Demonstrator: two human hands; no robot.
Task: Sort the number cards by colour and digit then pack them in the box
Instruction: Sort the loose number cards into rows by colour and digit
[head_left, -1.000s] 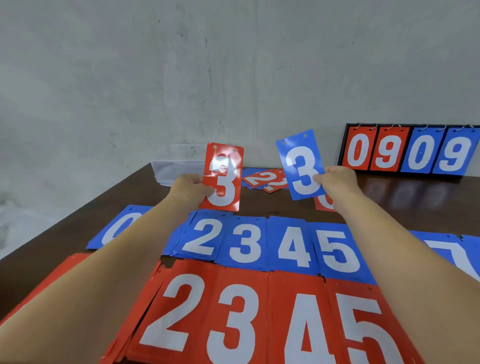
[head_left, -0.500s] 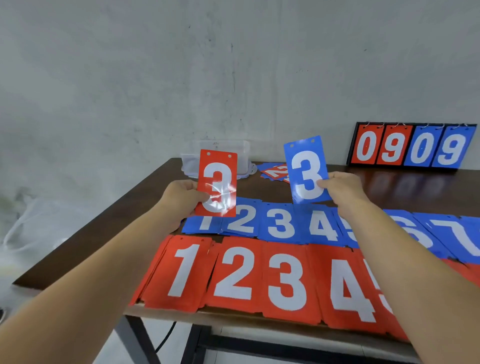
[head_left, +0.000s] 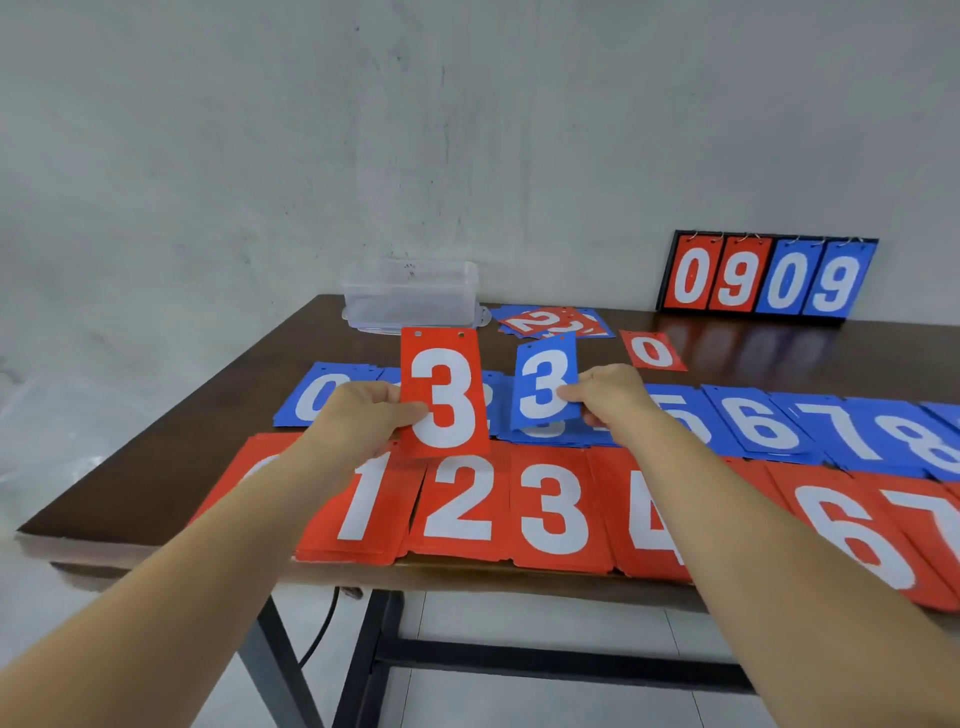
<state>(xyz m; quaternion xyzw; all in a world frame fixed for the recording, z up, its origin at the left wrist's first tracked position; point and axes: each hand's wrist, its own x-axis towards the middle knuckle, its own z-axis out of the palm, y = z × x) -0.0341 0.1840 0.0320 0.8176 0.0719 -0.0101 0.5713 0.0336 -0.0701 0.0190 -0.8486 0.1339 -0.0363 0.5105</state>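
In the head view, the left hand is pinching a red plastic number card with a white 3 by its left edge, thumb on the face and fingers curled behind. The right hand is pinching a blue plastic number card with a white 3 by its right edge in the same way, and this card is tilting slightly. Both cards are standing on end with the punched holes at the top, facing the person.

The red pile of 3 cards is lying flat on the dark brown worktop, below the left hand, off to its right and nearer the person. Its long axis is running away from the person, so the held red card will probably need laying back flat and carrying rightward.

The blue pile of 3 cards is sitting just left of the right hand, directly under the blue card, which is hiding most of it. That hand looks much closer to its drop than the left one.

Beyond both hands, a clear plastic box and a loose heap of mixed cards are waiting, so sorting seems unfinished and packing not yet begun.
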